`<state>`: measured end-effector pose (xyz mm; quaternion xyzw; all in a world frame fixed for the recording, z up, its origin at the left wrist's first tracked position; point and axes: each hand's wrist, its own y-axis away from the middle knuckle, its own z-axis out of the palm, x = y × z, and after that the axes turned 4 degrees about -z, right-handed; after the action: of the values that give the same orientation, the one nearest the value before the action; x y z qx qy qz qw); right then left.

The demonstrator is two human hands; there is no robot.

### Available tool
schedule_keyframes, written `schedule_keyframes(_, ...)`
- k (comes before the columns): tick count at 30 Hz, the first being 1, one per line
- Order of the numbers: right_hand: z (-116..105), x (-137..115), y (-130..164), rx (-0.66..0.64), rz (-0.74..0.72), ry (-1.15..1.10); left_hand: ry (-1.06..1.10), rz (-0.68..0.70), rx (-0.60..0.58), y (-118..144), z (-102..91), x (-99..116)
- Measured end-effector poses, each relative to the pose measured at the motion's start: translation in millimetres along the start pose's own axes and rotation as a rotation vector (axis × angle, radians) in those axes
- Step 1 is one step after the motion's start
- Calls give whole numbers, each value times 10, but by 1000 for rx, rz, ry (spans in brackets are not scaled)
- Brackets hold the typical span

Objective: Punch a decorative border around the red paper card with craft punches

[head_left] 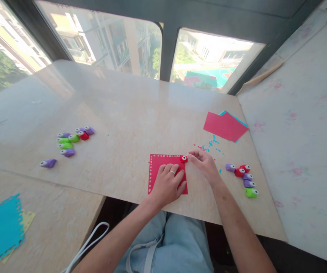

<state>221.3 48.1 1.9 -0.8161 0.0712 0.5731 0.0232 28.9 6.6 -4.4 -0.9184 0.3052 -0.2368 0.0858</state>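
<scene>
A square of red paper [165, 160] lies near the table's front edge, with small shapes punched along its left and top edges. My left hand [167, 185], with a ring on one finger, rests on it, fingers stretched out and holding it down. A red craft punch [183, 159] with a round white eye-like button sits at the paper's top right corner. Right beside this punch is my right hand [204, 163], its fingers curled and thumb and forefinger close together. Whether anything is between those fingertips I cannot make out.
Several purple, green and red punches [74, 138] stand on the left, more punches [247, 177] on the right. Blue and red paper bits [210, 145] lie behind my right hand. Red sheets [226, 127] overlap at the back right. A punched blue sheet [1, 231] lies lower left.
</scene>
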Motion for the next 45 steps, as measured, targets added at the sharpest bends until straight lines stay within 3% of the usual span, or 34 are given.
schedule_keyframes(11,2,-144,-62,-140,41,-6,20,-12,6,27,4,-1)
schedule_keyframes(31,-1,-163,-181,-152,57,242,68,-49,-5,32,26,-16)
schedule_keyframes(45,-69,-158,-317,-274,50,391,84,-57,11,42,28,-33)
